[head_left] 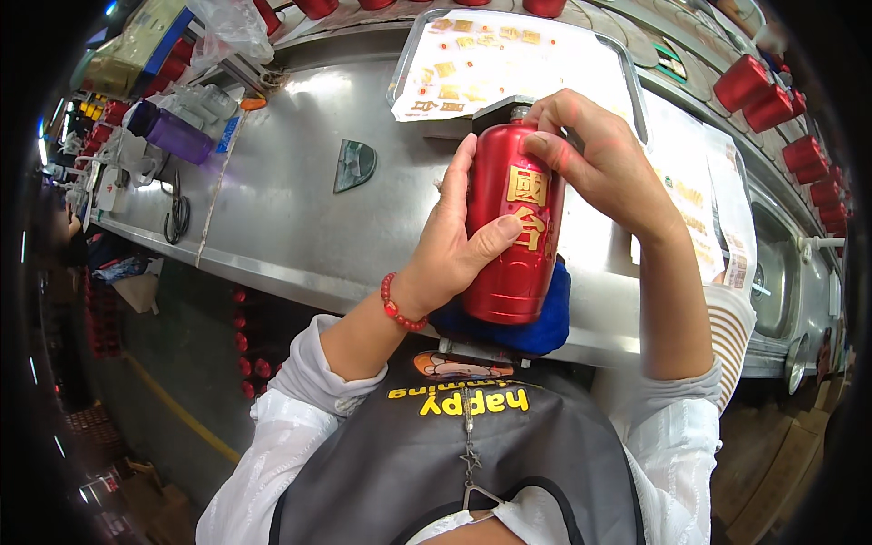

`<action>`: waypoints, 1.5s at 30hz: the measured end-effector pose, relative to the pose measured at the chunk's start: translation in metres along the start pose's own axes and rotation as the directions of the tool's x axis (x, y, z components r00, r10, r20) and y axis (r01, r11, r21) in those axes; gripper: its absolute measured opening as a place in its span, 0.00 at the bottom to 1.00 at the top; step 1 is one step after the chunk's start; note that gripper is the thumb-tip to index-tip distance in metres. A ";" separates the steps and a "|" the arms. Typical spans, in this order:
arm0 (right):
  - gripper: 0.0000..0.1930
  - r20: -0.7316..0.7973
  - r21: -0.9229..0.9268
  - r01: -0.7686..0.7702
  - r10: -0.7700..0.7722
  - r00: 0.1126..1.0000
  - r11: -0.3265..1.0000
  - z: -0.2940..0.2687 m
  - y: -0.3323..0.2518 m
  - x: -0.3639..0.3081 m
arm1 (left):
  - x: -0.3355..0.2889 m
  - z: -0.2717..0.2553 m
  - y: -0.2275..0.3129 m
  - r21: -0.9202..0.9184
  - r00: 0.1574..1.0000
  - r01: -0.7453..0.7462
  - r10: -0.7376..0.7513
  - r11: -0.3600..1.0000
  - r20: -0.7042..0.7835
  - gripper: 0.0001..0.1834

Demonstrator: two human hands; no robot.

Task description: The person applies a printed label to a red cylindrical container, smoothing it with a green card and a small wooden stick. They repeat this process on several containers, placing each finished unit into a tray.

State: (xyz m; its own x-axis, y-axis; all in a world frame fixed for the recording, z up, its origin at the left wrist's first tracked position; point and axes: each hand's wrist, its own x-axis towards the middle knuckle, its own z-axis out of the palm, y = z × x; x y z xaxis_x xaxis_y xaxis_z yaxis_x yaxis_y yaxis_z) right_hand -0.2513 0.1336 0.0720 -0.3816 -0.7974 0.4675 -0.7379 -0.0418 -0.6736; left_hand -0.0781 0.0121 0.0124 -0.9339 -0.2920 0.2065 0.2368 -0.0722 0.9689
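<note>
Red bottle with gold characters, in front of the person, above a blue pad. The left hand clasps its side; the right hand, fingers bent, touches its shoulder, grip unclear. Beyond the bottle, a metal tray; to its left, a dark green flat piece on the worktop.
</note>
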 end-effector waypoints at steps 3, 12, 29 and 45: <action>0.08 0.003 0.003 -0.006 0.006 1.000 1.000 0.000 0.002 0.000 | 0.001 0.001 0.004 -0.001 1.000 0.006 -0.006 1.000 -0.002 0.51; 0.08 0.002 0.020 -0.017 0.017 1.000 1.000 0.001 0.002 -0.001 | 0.000 0.002 0.009 -0.009 0.998 0.061 -0.061 0.998 0.023 0.52; 0.38 -0.021 0.166 -0.296 0.303 0.953 0.941 0.015 -0.010 -0.073 | 0.000 0.001 0.009 -0.206 0.997 0.069 -0.065 0.976 0.027 0.51; 0.47 0.021 0.480 -0.368 0.410 0.912 0.796 0.034 -0.009 -0.087 | 0.001 0.000 0.011 -0.206 0.996 0.093 -0.095 0.974 0.002 0.52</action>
State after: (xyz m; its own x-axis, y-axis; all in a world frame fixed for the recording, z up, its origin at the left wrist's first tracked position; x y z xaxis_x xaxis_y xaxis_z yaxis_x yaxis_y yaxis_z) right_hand -0.1924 0.1832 0.0184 -0.6387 -0.7568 0.1387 -0.1799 -0.0284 -0.9833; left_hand -0.0766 0.0109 0.0238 -0.9527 -0.2816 0.1142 0.1991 -0.2943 0.9348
